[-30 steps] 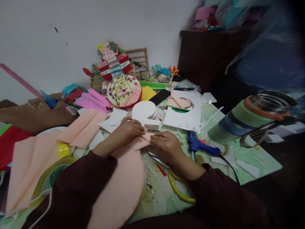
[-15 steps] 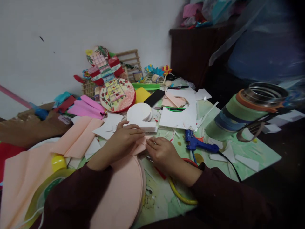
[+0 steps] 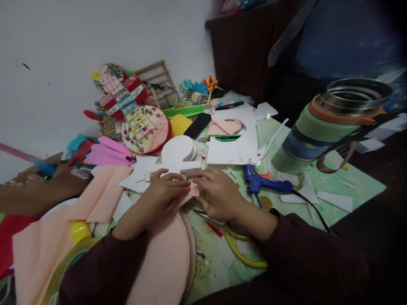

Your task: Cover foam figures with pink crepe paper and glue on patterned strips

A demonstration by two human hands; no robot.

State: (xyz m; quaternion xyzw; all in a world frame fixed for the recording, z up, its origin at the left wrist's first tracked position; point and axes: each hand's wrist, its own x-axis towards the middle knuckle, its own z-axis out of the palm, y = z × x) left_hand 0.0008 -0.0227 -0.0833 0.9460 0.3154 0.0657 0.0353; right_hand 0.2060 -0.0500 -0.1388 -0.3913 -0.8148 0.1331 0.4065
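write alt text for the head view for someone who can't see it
The left hand and right hand hold a small piece of peach paper at the far edge of a large peach disc. A blue glue gun and an open green bottle are to the right on a cluttered table; beyond the hands is a painted craft.

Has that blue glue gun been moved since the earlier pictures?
No, not visibly. The blue glue gun keeps its place by the near right corner of the cut-out white sheet; only the camera's view has shifted.
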